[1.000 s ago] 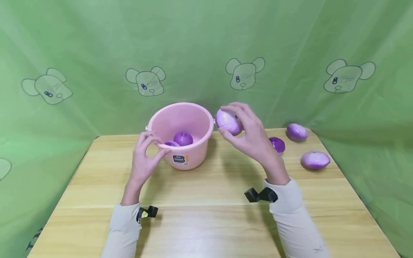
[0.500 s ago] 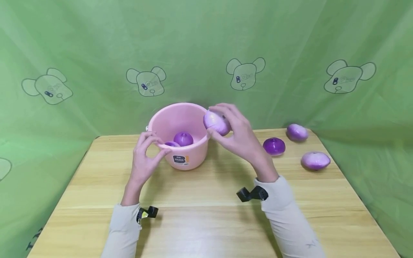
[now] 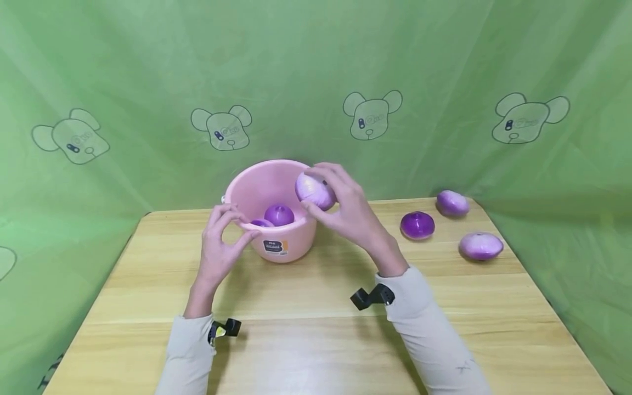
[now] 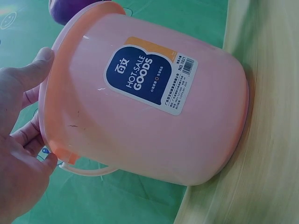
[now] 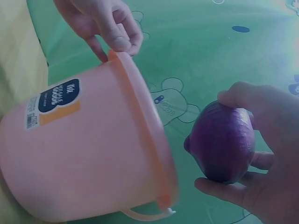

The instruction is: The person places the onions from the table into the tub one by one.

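Our right hand (image 3: pixel 345 206) grasps one onion (image 3: pixel 314 192) just above the bucket (image 3: pixel 303 238), whose rim (image 5: pixel 152 126) our left hand (image 3: pixel 219 249) pinches; we see two onions (image 3: pixel 279 215) already inside and three loose onions (image 3: pixel 417 225) left on the surface (image 3: pixel 296 356).

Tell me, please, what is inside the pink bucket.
A purple onion lies inside, beside part of what looks like a second onion. The near side of the pink bucket hides the rest of that one and the nearest floor.

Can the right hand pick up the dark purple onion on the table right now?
Probably not: the right hand is gripping a paler onion, though nothing seems to cover the dark purple onion.
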A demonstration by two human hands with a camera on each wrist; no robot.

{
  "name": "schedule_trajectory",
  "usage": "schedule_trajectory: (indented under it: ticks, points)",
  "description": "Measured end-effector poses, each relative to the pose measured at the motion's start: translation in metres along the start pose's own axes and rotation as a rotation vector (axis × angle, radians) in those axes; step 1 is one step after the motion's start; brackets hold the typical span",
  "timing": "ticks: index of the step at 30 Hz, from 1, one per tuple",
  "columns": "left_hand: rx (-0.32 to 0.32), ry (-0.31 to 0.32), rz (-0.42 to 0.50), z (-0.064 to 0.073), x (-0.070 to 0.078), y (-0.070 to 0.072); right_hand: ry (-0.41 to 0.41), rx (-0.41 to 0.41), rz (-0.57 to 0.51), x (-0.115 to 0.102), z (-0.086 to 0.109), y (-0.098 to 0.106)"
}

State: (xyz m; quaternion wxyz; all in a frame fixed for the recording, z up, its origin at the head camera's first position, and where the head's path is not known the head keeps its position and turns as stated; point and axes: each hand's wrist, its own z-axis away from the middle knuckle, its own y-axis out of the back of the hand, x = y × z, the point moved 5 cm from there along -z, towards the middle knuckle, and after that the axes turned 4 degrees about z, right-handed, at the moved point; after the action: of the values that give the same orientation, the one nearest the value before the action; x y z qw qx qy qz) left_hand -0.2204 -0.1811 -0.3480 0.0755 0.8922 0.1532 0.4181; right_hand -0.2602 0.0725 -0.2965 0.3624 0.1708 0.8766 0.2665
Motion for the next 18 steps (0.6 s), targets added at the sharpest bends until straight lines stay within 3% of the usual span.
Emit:
schedule_trajectory:
  ticks: [18]
  points:
    - [0.0, -0.024, 0.0, -0.001, -0.001, 0.0, 0.02, -0.036, -0.024, -0.003, -0.01, -0.029]
